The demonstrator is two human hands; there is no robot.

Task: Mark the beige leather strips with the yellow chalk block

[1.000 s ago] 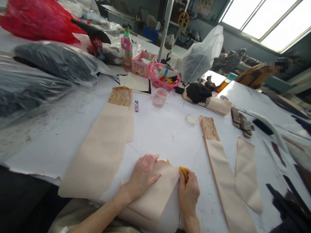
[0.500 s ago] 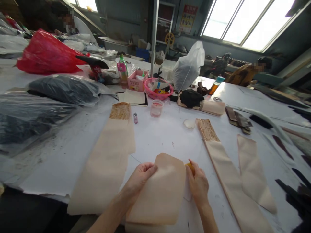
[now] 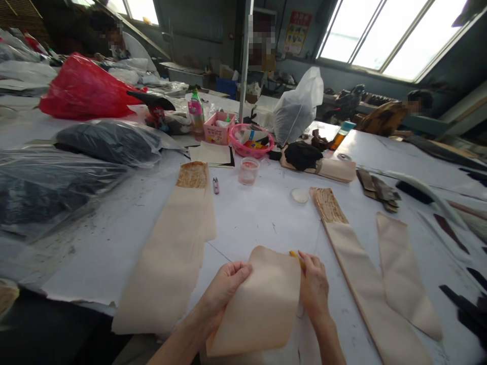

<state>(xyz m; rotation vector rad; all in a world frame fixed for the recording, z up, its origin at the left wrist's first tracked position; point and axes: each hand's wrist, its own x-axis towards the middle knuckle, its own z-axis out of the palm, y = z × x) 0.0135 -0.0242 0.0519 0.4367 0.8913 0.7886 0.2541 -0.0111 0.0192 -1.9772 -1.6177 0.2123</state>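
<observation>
Glaring windows (image 3: 365,38) at upper right light the pale tabletop (image 3: 251,218); the back wall (image 3: 190,25) stays dim.

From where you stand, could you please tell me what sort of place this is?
Probably a leather or fabric workshop, judging by the beige sheet in hand, the beige strips and plastic-wrapped dark bundles.

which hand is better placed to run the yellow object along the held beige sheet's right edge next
The right hand looks better placed: it holds the yellow object at the right edge of the beige sheet, while the left hand pinches that sheet's left edge.
</observation>
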